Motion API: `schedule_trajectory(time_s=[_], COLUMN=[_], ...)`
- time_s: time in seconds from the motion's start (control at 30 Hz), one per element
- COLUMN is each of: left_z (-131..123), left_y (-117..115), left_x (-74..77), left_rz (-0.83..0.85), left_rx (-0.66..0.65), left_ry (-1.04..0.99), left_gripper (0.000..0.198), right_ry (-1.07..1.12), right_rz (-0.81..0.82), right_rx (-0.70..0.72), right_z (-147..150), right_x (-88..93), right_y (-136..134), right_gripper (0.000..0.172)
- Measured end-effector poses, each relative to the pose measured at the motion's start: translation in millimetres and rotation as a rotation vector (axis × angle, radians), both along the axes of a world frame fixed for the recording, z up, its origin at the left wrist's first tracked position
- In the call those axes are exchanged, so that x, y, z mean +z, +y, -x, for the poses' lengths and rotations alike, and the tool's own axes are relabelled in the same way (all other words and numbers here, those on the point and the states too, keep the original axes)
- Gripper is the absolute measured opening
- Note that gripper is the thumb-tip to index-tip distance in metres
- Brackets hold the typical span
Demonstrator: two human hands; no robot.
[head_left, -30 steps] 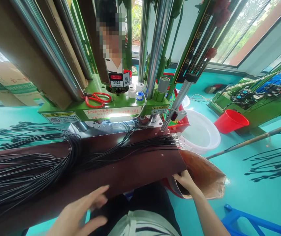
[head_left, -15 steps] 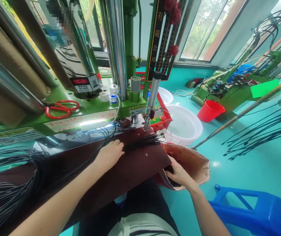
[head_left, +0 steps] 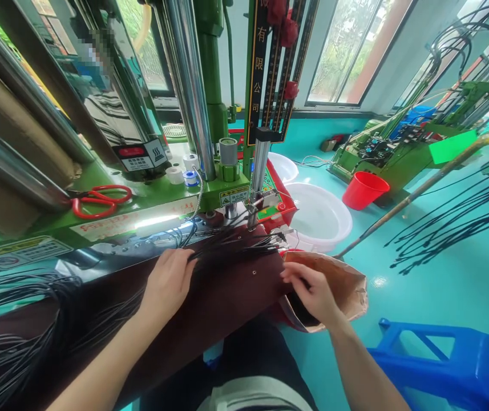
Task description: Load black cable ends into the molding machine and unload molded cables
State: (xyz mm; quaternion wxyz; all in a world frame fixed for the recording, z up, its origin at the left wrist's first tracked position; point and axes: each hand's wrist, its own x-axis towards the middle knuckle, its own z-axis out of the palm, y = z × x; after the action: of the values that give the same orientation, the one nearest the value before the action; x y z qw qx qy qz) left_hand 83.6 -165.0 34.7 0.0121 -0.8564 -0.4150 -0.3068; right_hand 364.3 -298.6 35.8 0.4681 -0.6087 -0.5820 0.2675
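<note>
My left hand (head_left: 169, 281) is closed around thin black cables (head_left: 222, 251) above the dark brown board (head_left: 231, 302). The cables run right from its fingers, partly blurred, toward light-coloured tips near the board's right end. My right hand (head_left: 315, 292) hovers over the near side of an open brown paper bag (head_left: 349, 285), beside the board's right corner. Its fingers are bent together, and whatever they may hold cannot be made out. A thick bundle of black cables (head_left: 56, 308) lies on the board's left part.
Behind the board stands a green press (head_left: 150, 200), with red-handled scissors (head_left: 101, 201) and small tape rolls (head_left: 191, 178) on its ledge. A white tub (head_left: 319, 214) and red bucket (head_left: 364, 190) sit on the floor. To my right is a blue stool (head_left: 453, 359).
My left hand has drawn back to the left, and the cables near it have shifted. My right hand has risen slightly from the bag's edge, its fingers now drawn together.
</note>
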Motion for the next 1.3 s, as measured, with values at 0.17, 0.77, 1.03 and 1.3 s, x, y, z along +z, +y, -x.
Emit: schedule_trajectory(time_s=[0.17, 0.77, 1.03, 1.3], left_z=[5.4, -3.9, -36.1, -79.7], left_y=[2.1, -11.6, -24.3, -7.7], left_x=[2.2, -9.7, 20.9, 31.0], left_rz=[0.196, 0.205, 0.821, 0.892], left_rx=[0.028, -0.15, -0.378, -0.282], left_ry=[-0.112, 0.026, -0.176, -0.495], left_gripper=[0.027, 0.017, 0.029, 0.026], right_ry=[0.759, 0.852, 0.892, 0.933], right_rz=[0.254, -0.05, 0.081, 0.035], right_rx=[0.48, 0.302, 0.468, 0.35], right_z=[69.2, 64.7, 63.9, 52.6], right_x=[-7.0, 39.1, 28.9, 16.6], right_y=[34.4, 107.4, 96.1, 86.2], right_gripper=[0.034, 0.021, 0.023, 0.028])
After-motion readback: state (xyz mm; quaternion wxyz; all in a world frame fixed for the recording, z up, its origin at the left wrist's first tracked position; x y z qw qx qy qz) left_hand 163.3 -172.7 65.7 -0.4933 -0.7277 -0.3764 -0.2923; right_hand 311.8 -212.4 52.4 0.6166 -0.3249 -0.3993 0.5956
